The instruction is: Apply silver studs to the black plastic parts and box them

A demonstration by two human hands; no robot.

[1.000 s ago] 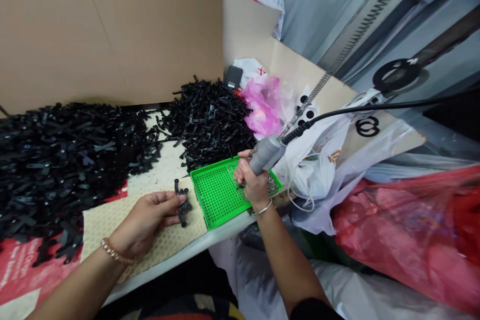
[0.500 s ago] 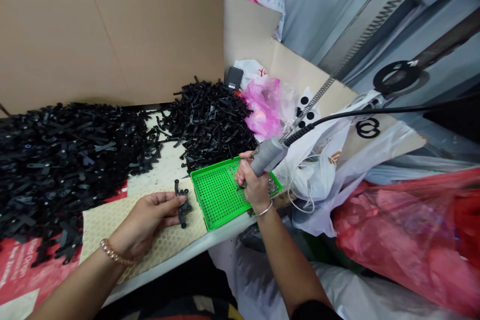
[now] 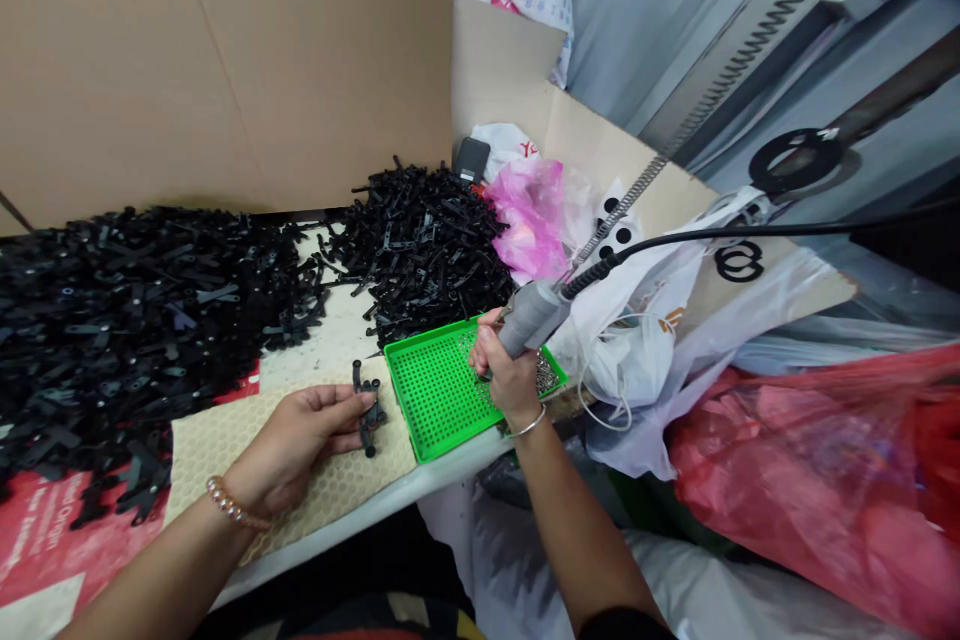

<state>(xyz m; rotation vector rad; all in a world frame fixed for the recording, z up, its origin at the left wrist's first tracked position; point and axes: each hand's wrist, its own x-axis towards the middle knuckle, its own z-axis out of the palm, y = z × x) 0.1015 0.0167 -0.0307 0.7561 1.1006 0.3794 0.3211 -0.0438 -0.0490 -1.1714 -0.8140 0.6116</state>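
My left hand (image 3: 322, 430) pinches a black plastic bracket (image 3: 368, 410) made of crossing arms, just over a beige textured mat (image 3: 217, 445). Wrapped in my right hand (image 3: 506, 375) is a grey electric screwdriver (image 3: 534, 315), tilted, with a black cable and a coiled spring at its upper end. The screwdriver's tip is hidden by my fingers. Beneath that hand lies a green perforated tray (image 3: 431, 390), and small metal screws (image 3: 546, 375) are gathered in its right end.
A large heap of black parts (image 3: 135, 320) covers the left of the table, and a second pile (image 3: 427, 240) sits behind the tray. Plastic bags, one pink (image 3: 529, 220) and one red (image 3: 810, 480), lie to the right. A cardboard panel (image 3: 225, 60) stands at the back.
The view has shifted slightly. Both hands keep nearly the same places, with the bracket and the screwdriver still held.
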